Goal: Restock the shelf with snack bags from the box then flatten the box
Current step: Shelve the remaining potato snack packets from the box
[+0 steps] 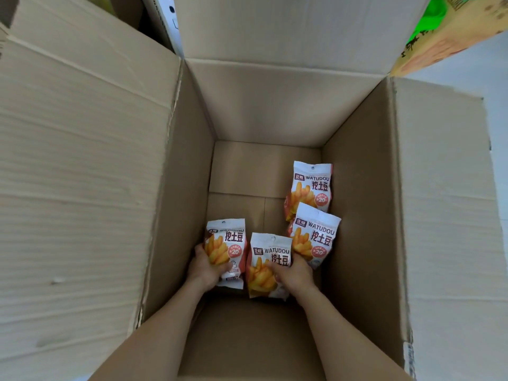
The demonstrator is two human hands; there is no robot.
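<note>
I look straight down into a deep open cardboard box [264, 105]. Several white and orange WATUDOU snack bags lie at its bottom. My left hand [204, 266] is closed around one snack bag [229, 243] at the lower left of the floor. My right hand [295, 273] grips a second snack bag [268, 259] beside it. Two more bags overlap along the right wall, one nearer [316, 235] and one farther [312, 185]. Both forearms reach down from the near edge of the box.
The box flaps stand open: a wide flap [82, 174] to the left, one at the far side [288, 28], one at the right [445, 202]. A yellow and green package [445, 31] shows at the top right. Another carton edge [165, 20] sits behind.
</note>
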